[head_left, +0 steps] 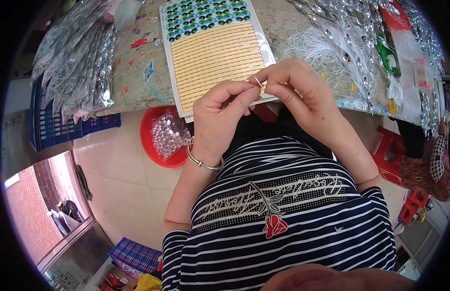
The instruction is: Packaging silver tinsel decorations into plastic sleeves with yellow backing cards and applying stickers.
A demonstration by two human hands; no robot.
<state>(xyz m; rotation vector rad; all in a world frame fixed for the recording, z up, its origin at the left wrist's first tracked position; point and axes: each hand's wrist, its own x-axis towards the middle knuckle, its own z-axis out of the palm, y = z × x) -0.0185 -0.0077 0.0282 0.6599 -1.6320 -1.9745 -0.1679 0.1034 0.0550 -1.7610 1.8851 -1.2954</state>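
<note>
My left hand point(217, 109) is closed in a pinch, thumb against forefinger, at the table's near edge. Close beside it, my right hand point(302, 89) also has its fingers pinched together. Between the two sets of fingertips a tiny thin white strip point(257, 80) shows; its exact kind is too small to make out. Under and beyond the hands lies a stack of printed sheets point(217, 68). The top sheet has rows of round green and blue stickers at its far end and yellow bands with red lines across the rest.
Silvery foil strands point(82, 63) hang over the table's left end; more silver strands and white threads point(312, 51) cover the right. Below, a red basin point(146, 133) holds a clear bag of shiny pieces point(170, 136). A red stool point(387, 155) and another person's checkered sleeve point(437, 157) are at right.
</note>
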